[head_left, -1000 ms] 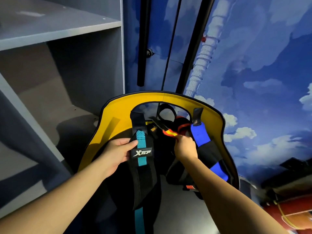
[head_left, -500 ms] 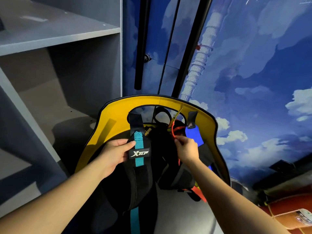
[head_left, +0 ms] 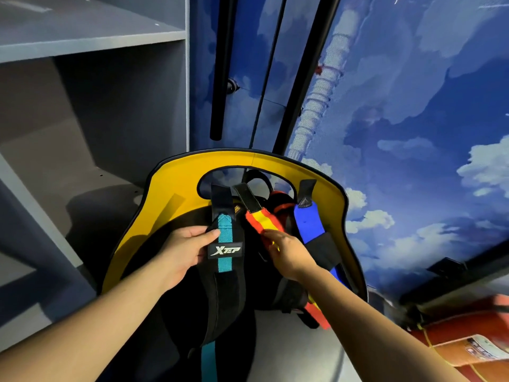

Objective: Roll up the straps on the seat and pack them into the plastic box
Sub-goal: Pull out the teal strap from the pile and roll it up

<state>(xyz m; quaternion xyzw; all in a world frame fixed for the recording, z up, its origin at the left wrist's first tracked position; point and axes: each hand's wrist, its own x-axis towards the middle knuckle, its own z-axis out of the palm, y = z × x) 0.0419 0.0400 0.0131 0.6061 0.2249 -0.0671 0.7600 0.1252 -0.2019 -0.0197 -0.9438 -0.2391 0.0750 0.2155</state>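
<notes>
A yellow-and-black seat stands in front of me with several straps draped over its backrest. My left hand grips the edge of the black strap with a teal stripe and a white logo. My right hand pinches the red-and-yellow strap, which lies flat over the backrest; its tail hangs below my wrist. A blue-and-black strap hangs to the right. No plastic box is in view.
A grey open shelf unit stands close on the left. Black poles rise behind the seat against a blue wall painted with clouds. A red object lies at the lower right.
The red-and-yellow strap, bunched up behind the seat opening a moment ago, now lies pulled out flat over the backrest under my right hand. My left hand keeps its hold on the teal-striped strap.
</notes>
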